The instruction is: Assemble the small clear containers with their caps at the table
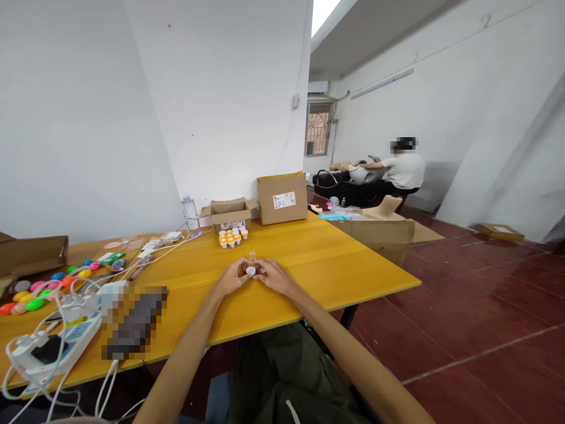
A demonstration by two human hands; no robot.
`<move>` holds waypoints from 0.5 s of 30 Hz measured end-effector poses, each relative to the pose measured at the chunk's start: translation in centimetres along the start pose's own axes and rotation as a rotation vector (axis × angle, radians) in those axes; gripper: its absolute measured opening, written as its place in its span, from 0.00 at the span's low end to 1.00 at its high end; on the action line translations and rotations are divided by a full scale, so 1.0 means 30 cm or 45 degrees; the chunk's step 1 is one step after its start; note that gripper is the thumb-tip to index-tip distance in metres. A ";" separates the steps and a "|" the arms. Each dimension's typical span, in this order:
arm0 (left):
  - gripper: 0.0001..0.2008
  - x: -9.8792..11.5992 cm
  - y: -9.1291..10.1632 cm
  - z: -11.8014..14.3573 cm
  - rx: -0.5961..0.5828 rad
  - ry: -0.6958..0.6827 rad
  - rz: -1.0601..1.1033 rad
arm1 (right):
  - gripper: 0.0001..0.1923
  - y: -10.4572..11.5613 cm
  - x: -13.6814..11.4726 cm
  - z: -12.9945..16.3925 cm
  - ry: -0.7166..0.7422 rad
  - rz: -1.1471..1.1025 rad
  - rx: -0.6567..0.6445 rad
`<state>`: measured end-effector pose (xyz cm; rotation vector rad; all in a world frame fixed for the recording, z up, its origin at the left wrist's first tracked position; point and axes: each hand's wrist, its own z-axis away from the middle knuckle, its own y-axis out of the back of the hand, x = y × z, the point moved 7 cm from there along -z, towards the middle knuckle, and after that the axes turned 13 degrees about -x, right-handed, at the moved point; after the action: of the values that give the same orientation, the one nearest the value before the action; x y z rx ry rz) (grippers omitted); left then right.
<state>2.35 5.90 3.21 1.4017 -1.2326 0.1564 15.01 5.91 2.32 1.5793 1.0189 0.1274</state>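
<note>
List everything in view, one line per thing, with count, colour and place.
table: one, yellow, under the hands
small bottle: one, white cap, between both hands
orange bottle: one, uncapped, just behind the hands
capped bottles: a cluster, orange with white caps, mid-table
open box: one, brown, behind the cluster
closed box: one, brown, far table edge
water bottle: one, clear, left of the open box
round pieces: many, mixed bright colours, table's left
cables: several, white, left front
floor box: one, brown, right of the table
other person: one, white shirt, seated far back
left hand: on the small bottle
right hand: on the small bottle
</note>
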 end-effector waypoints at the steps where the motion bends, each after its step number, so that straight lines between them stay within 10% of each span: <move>1: 0.11 0.001 0.000 0.000 0.002 0.000 -0.013 | 0.21 0.002 0.002 0.002 -0.016 -0.006 0.004; 15: 0.12 0.028 0.002 0.004 -0.003 -0.017 -0.127 | 0.17 0.031 -0.020 0.020 -0.021 0.004 0.051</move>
<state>2.60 5.34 3.80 1.4610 -1.1709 0.0769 15.48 5.12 3.19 1.6158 1.0112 0.0964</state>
